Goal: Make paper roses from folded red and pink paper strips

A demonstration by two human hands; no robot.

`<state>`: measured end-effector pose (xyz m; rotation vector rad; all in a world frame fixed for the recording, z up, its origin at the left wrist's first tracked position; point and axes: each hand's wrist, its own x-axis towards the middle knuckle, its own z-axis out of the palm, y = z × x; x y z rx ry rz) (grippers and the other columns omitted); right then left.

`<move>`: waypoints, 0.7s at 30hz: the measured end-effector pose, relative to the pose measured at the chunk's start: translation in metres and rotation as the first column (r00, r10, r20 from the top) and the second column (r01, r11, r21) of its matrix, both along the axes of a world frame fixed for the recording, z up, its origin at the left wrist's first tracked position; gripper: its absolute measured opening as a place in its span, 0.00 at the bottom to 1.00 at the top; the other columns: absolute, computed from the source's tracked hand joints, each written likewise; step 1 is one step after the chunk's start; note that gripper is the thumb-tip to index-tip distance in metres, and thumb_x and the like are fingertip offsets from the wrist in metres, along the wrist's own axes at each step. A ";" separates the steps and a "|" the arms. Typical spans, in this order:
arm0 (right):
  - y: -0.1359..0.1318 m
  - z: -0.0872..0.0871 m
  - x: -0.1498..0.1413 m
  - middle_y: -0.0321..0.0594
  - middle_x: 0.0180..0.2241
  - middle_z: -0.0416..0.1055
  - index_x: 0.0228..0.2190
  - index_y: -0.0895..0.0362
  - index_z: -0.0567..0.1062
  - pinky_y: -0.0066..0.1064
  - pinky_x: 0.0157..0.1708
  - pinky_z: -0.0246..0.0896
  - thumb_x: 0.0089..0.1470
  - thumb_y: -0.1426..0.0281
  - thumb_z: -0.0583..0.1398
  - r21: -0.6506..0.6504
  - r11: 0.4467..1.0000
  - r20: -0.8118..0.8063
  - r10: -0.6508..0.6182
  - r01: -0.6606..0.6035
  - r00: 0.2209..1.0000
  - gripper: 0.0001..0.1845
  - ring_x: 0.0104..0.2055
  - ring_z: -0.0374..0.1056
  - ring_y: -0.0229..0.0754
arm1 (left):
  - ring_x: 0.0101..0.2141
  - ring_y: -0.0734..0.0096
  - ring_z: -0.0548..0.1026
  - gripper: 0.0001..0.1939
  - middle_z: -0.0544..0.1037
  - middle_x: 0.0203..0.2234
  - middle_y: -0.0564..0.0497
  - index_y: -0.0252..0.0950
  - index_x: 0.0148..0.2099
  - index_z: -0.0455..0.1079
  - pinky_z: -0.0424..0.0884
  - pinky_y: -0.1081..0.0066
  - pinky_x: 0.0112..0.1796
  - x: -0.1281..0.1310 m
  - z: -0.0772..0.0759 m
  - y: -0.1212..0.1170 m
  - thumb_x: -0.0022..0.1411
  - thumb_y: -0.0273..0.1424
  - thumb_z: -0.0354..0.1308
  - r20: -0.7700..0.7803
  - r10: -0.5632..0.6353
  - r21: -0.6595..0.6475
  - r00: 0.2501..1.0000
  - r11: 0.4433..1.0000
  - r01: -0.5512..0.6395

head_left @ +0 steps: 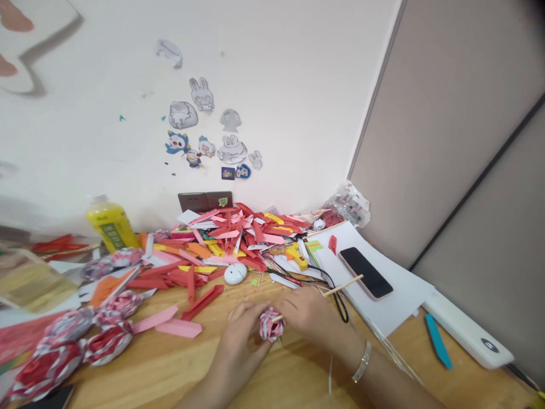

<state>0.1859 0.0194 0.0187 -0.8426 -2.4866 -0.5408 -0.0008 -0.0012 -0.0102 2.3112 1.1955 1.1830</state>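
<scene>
Near the front of the wooden table, my left hand [242, 334] is closed around the side of a small pink, white and dark red folded-paper flower [267, 330]. My right hand [307, 312] grips a thin wooden stick [346, 285]. One end of the stick meets the flower's centre, and the other sticks out to the upper right past my knuckles. My right fingertips are close beside the flower; whether they touch it, I cannot tell. Pink folded paper strips [179, 328] lie to the left of my left hand.
Beyond my hands is a heap of folded paper strips [238, 233], with a white mouse-like object [235, 274] and yellow glue gun [297, 255]. Finished paper flowers [108, 341] and a yellow bottle [111, 224] are left. A phone [366, 272] on white paper and a blue strip [437, 341] are right.
</scene>
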 end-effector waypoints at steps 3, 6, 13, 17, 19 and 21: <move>0.000 -0.001 0.000 0.37 0.23 0.68 0.30 0.59 0.70 0.29 0.22 0.49 0.56 0.75 0.55 0.000 1.000 0.017 0.006 -0.006 1.000 0.05 0.25 0.62 0.38 | 0.39 0.63 0.73 0.22 0.74 0.37 0.47 0.38 0.49 0.64 0.71 0.64 0.39 0.000 -0.001 0.000 0.50 0.23 0.59 -0.014 -0.011 -0.002 1.000 1.000 0.011; 0.001 -0.001 0.000 0.37 0.24 0.69 0.31 0.59 0.70 0.29 0.22 0.50 0.56 0.75 0.55 -0.012 1.000 0.021 0.016 -0.016 1.000 0.04 0.25 0.62 0.38 | 0.40 0.62 0.72 0.23 0.74 0.38 0.47 0.39 0.50 0.63 0.71 0.63 0.40 -0.001 -0.002 0.000 0.50 0.22 0.59 -0.020 -0.020 -0.012 1.000 1.000 0.019; 0.002 0.000 0.000 0.37 0.24 0.69 0.31 0.59 0.71 0.30 0.23 0.51 0.57 0.71 0.55 -0.084 0.996 -0.110 0.008 -0.018 0.994 0.06 0.26 0.63 0.38 | 0.40 0.62 0.72 0.23 0.73 0.38 0.47 0.39 0.50 0.63 0.70 0.63 0.40 0.000 0.000 0.001 0.50 0.22 0.58 -0.021 -0.025 -0.038 0.999 0.999 0.024; 0.002 -0.002 0.001 0.37 0.26 0.70 0.34 0.59 0.71 0.30 0.24 0.52 0.57 0.70 0.55 -0.095 0.995 -0.142 0.025 -0.038 0.990 0.06 0.27 0.64 0.38 | 0.39 0.62 0.72 0.23 0.73 0.37 0.47 0.39 0.49 0.63 0.70 0.63 0.39 0.000 0.000 0.000 0.50 0.23 0.59 -0.016 -0.021 -0.029 1.000 0.999 0.021; 0.002 -0.002 0.000 0.37 0.25 0.70 0.33 0.59 0.71 0.30 0.24 0.51 0.57 0.71 0.55 -0.094 0.994 -0.126 0.037 -0.049 0.991 0.05 0.26 0.63 0.38 | 0.39 0.62 0.72 0.23 0.73 0.37 0.47 0.39 0.49 0.63 0.70 0.63 0.39 -0.001 0.000 0.000 0.50 0.23 0.59 -0.010 -0.020 -0.026 1.000 0.999 0.020; 0.002 -0.001 0.000 0.36 0.24 0.69 0.32 0.58 0.71 0.30 0.23 0.50 0.57 0.72 0.54 -0.085 0.995 -0.112 0.040 -0.049 0.993 0.06 0.25 0.63 0.38 | 0.39 0.62 0.72 0.23 0.73 0.37 0.47 0.39 0.49 0.63 0.70 0.63 0.39 -0.001 -0.001 -0.001 0.50 0.22 0.59 -0.007 -0.020 -0.024 1.000 1.000 0.020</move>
